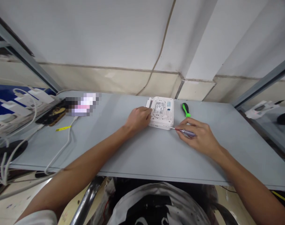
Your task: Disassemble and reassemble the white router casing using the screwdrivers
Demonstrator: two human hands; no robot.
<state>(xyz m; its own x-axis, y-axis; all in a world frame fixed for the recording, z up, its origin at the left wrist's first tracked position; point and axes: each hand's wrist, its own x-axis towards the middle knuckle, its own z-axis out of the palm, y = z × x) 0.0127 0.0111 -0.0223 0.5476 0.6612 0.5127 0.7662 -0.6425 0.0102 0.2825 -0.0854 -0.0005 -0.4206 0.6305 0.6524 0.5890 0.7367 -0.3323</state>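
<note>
A white router (162,113) with vent holes and a printed label lies on the grey table, label side up. My left hand (139,118) grips its left edge, fingers curled against the case. Between the fingers and thumb of my right hand (198,134) is a slim screwdriver (188,133) with a translucent purplish handle. Its thin shaft points left, and the tip meets the router's front edge near the right corner. A black and green handled tool (185,109) lies just beyond my right hand; its working end is not visible.
On the left are a power strip (16,122) with several white chargers, a dark phone (52,115), a phone with a blurred screen (83,104) and loose white cables (62,147). A white device (261,108) sits past the right table frame. The wall stands behind the table (144,156).
</note>
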